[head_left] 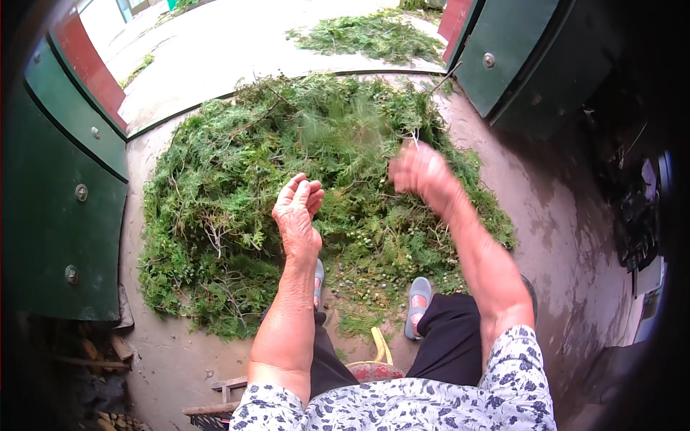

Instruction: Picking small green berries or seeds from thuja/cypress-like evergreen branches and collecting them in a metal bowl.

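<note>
A wide heap of green conifer branches (237,158), with flat scaly sprays, bare twigs and small bluish cones, lies on the floor in front of my feet. My left hand (296,208) hovers over the near middle of the heap, thumb drawn against the curled fingers. Whatever those fingertips may pinch is too small to name. To the right, my right hand (424,172) is blurred by motion above the branches, its fingers smeared. A pale twig rises just beyond its knuckles; I cannot tell whether it is held. A streaked green sprig (341,129) blurs over the heap's far side.
Green metal doors stand at left (72,194) and right (507,54). Past the threshold lies another pile of greenery (370,36) on bright ground. A red seat with a yellow strip (381,345) is between my legs. Firewood (121,347) sits lower left; dark clutter lines the right.
</note>
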A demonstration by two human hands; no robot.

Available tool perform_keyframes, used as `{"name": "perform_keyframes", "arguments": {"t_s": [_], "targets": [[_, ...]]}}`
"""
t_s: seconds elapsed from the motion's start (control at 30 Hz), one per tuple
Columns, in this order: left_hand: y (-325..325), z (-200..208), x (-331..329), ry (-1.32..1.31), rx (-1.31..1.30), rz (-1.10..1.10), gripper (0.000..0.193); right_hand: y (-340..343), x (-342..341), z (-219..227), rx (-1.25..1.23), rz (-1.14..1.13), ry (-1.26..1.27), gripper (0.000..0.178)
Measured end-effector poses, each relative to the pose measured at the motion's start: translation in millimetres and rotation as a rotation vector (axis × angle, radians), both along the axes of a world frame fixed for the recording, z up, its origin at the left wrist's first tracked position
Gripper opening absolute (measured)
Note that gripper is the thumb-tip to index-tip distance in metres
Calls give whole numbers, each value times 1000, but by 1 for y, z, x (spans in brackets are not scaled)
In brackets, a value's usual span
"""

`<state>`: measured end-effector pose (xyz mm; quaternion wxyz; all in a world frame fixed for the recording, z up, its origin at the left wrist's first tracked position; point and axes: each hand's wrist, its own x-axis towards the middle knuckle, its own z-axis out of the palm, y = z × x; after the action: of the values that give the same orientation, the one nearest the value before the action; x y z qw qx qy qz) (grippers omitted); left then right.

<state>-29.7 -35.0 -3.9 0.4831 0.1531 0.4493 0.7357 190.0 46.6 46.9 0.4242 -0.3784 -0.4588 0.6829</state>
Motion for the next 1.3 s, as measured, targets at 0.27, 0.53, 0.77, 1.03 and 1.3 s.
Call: {"name": "perform_keyframes", "arguments": {"t_s": [0.27, 0.53, 0.77, 1.03, 1.3], "targets": [[3, 4, 0, -13, -35, -43, 23, -9, -51, -4, 151, 32, -198, 25], [-3, 2, -2, -84, -39, -51, 20, -116, -29, -174, -284, 59, -347, 22], [1, -2, -25, -217, 11, 83, 16, -154, 13, -280, -271, 24, -478, 12], [8, -12, -50, -241, -64, 104, 17, -155, 39, -313, -680, -226, -656, 11], [7, -11, -48, -258, -74, -48, 17, -137, 42, -345, -601, -455, -536, 19]]}}
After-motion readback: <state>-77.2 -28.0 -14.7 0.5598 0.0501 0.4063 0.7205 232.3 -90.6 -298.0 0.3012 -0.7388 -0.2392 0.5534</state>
